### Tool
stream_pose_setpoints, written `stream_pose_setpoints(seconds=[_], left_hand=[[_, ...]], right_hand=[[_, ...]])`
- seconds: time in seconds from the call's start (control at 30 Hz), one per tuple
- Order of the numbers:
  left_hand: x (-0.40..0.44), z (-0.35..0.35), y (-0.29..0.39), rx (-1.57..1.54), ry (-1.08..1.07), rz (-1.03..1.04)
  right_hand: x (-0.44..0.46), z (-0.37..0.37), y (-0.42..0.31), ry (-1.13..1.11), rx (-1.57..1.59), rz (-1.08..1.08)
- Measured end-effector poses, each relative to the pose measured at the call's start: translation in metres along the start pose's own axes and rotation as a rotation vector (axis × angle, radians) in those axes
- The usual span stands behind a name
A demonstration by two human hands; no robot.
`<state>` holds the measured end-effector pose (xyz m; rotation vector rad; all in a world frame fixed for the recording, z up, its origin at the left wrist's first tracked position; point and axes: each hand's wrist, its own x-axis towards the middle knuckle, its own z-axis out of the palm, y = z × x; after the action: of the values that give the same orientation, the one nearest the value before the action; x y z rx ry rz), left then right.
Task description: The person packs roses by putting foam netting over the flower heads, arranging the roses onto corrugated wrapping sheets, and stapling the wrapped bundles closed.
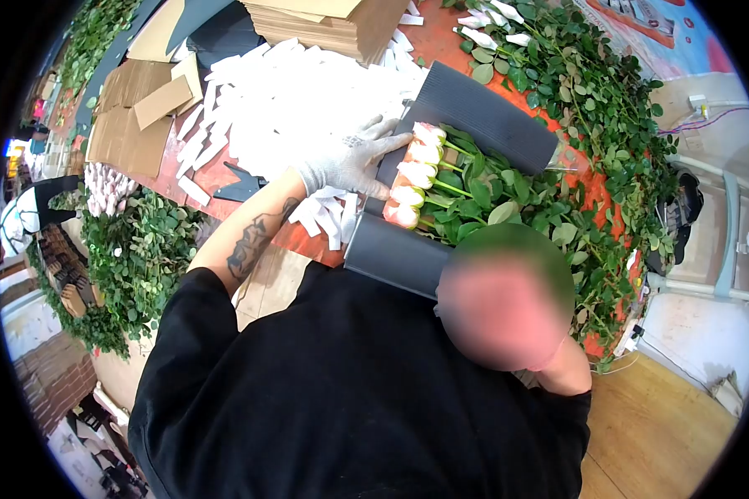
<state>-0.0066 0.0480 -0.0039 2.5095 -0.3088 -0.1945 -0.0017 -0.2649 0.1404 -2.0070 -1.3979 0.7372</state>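
Observation:
My left hand (359,158), in a pale work glove, lies with its fingers spread at the heads of a row of pink and cream roses (424,155). Its fingertips reach the edge of the blooms. Green stems and leaves (495,187) run from the row to the right. Beneath the roses is a dark corrugated sheet (474,112), one side folded up at the top and the other side (399,254) near my body. My right forearm (567,370) shows at the lower right, but a blurred round patch covers the area where the hand would be.
White paper strips (283,104) are heaped beyond my left hand, with a black stapler-like tool (240,185) beside them. Stacked cardboard (324,29) stands at the back. Leafy rose stems (591,91) cover the table's right side; more bundles (137,249) stand left. A folding chair (728,224) is at right.

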Motion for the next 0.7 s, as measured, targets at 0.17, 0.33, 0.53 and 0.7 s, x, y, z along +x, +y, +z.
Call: stream_pose_setpoints(seconds=[0.17,0.33,0.53,0.7], left_hand=[[-0.002,0.005,0.001,0.03,0.052,-0.011],[-0.002,0.004,-0.002,0.035,0.051,-0.01],[-0.024,-0.036,0.007,-0.494,0.241,-0.062],[-0.001,-0.017,0.035,-0.49,0.153,-0.155]], right_hand=[[0.01,-0.019,-0.016,0.05,0.554,0.096],[0.028,-0.042,-0.035,-0.055,-0.626,0.007],[0.045,-0.045,0.018,0.21,-0.743,0.284],[0.072,-0.023,0.086,0.542,-0.979,0.251]])
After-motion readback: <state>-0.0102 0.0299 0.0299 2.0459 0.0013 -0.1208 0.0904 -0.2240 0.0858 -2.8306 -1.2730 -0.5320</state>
